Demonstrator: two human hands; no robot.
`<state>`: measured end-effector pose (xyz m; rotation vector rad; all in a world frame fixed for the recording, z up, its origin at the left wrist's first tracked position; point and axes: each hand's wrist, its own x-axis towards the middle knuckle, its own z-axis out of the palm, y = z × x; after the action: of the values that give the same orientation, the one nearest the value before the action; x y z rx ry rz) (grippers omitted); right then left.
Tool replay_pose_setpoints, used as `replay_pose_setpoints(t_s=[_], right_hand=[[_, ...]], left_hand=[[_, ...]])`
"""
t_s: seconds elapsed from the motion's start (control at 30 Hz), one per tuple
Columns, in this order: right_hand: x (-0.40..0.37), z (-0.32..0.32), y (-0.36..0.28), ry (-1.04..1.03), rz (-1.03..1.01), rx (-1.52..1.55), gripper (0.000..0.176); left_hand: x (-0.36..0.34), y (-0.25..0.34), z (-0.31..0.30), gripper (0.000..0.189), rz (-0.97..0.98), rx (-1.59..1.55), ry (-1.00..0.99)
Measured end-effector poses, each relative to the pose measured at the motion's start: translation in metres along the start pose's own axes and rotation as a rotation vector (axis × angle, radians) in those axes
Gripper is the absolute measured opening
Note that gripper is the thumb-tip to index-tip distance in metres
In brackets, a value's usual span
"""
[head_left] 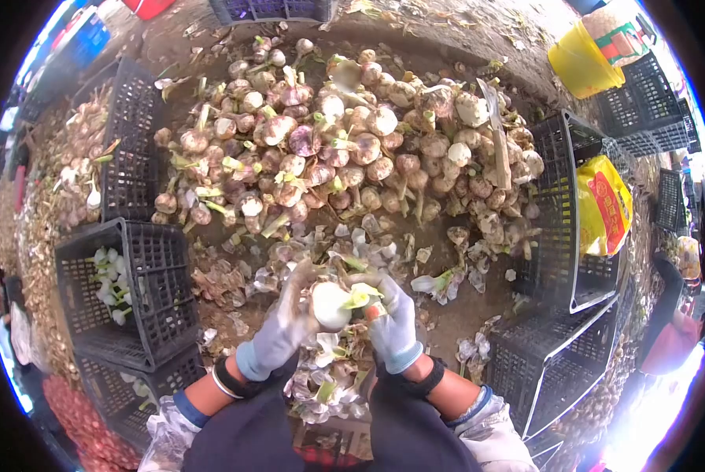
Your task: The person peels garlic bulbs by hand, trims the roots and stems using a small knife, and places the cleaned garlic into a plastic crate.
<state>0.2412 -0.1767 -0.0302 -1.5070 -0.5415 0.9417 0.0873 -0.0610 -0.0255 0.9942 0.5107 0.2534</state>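
Note:
Between my two gloved hands is a peeled white garlic bulb (pixel 331 307), its cut green stem (pixel 360 296) pointing right. My left hand (pixel 284 321) has its fingers curled round the left side of the bulb. On the stem side, my right hand (pixel 392 321) is closed by the stem; a small orange-red spot shows at its thumb, and I cannot make out what it is. Below the hands, loose papery garlic skins (pixel 329 389) lie heaped between my legs. Ahead is a large pile of unpeeled garlic bulbs (pixel 352 149) with short stems.
At left, a black crate (pixel 156 295) on its side holds white peeled garlic (pixel 112 275). More black crates (pixel 553 370) stand at right, with a yellow-and-red bag (pixel 603 206). A yellow bucket (pixel 582 61) stands far right. A flat wooden stick (pixel 498 141) lies on the pile.

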Motion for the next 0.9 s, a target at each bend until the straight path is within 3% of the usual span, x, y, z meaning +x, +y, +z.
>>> replay_pose_setpoints(t_s=[0.07, 0.13, 0.23, 0.27, 0.3, 0.33, 0.37, 0.43, 0.5, 0.53, 0.57, 0.63, 0.7, 0.73, 0.77, 0.83, 0.87, 0.9], right_hand=[[0.001, 0.007, -0.013, 0.039, 0.042, -0.175, 0.018], [-0.004, 0.012, -0.012, -0.053, -0.032, -0.193, 0.019], [-0.005, 0.007, -0.011, -0.109, -0.043, -0.086, 0.025], [-0.002, 0.001, -0.004, -0.073, -0.055, 0.017, 0.026], [0.002, -0.005, 0.001, -0.037, -0.07, 0.121, 0.027], [0.003, -0.014, 0.003, -0.012, 0.101, 0.202, 0.031], [0.005, -0.016, 0.013, 0.018, 0.118, 0.31, 0.028], [0.011, -0.029, 0.04, -0.003, 0.107, 0.239, 0.022], [0.016, -0.046, 0.054, 0.139, 0.327, 0.435, 0.017], [0.028, -0.054, 0.085, 0.266, 0.461, 0.345, 0.022], [0.027, -0.065, 0.088, 0.078, 0.334, -0.289, 0.038], [0.021, -0.058, 0.069, -0.067, -0.246, -0.858, 0.055], [0.017, -0.04, 0.034, -0.226, -0.079, -0.072, 0.065], [0.014, -0.033, 0.001, -0.304, 0.149, 0.144, 0.07], [0.01, -0.018, -0.023, -0.265, 0.136, 0.244, 0.062], [0.004, -0.003, -0.033, -0.24, 0.307, 0.252, 0.047], [0.001, 0.001, -0.024, -0.212, 0.263, 0.284, 0.032], [0.003, 0.001, -0.016, -0.216, 0.257, 0.249, 0.03]], left_hand=[[0.0, 0.007, 0.003, 0.073, 0.148, 0.563, 0.054], [0.006, -0.005, 0.007, 0.067, 0.265, 0.43, 0.222], [0.01, 0.004, -0.007, 0.052, 0.262, 0.491, 0.148], [0.0, 0.01, -0.002, 0.042, -0.084, -0.126, 0.196], [-0.001, 0.009, -0.002, 0.043, -0.059, -0.142, 0.173], [-0.002, 0.007, -0.003, 0.044, -0.034, -0.158, 0.149], [-0.003, 0.005, -0.003, 0.045, -0.008, -0.173, 0.123], [-0.002, 0.005, -0.004, 0.047, 0.009, -0.203, 0.088], [0.003, 0.016, 0.001, 0.048, 0.12, -0.294, 0.053], [0.0, 0.023, -0.003, 0.049, 0.078, -0.365, 0.051], [0.002, 0.024, -0.003, 0.049, 0.114, -0.345, 0.052], [0.005, 0.024, -0.002, 0.047, 0.181, -0.307, 0.055], [0.007, 0.018, -0.004, 0.043, 0.196, -0.249, 0.041], [0.006, 0.016, -0.003, 0.043, 0.186, -0.238, 0.062], [0.004, 0.014, -0.002, 0.042, 0.173, -0.224, 0.083], [0.0, 0.016, -0.005, 0.038, 0.108, -0.222, 0.109], [-0.002, 0.017, -0.006, 0.036, 0.076, -0.221, 0.125], [-0.003, 0.014, -0.007, 0.033, 0.075, -0.289, 0.143]])
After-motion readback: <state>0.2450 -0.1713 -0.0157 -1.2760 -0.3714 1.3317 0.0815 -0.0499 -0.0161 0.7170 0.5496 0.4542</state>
